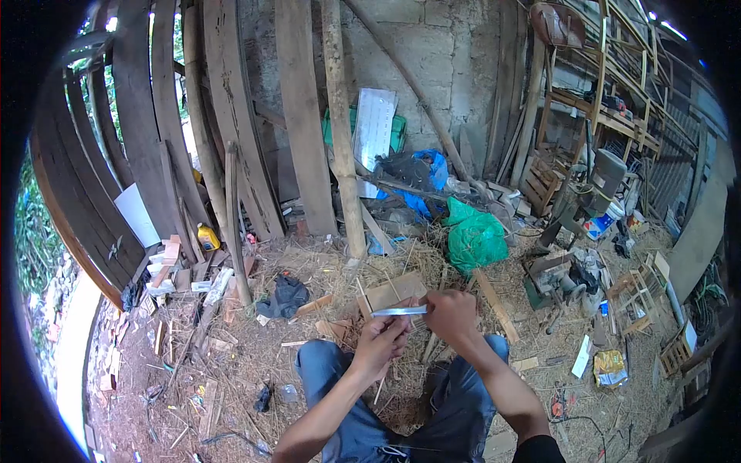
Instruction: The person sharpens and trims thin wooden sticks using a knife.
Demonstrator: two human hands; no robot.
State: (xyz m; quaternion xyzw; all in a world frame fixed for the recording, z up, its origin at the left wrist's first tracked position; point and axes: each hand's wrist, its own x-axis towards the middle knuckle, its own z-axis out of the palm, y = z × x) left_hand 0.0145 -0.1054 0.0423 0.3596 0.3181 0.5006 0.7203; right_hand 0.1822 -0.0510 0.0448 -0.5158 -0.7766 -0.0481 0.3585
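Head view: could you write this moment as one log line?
right hand: gripping knife | left hand: holding thin stick | green bag: ahead

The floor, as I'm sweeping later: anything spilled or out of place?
Yes: straw-like scraps litter the floor, and a crumpled dark cloth or bag lies beyond the left knee, like discarded rubbish.
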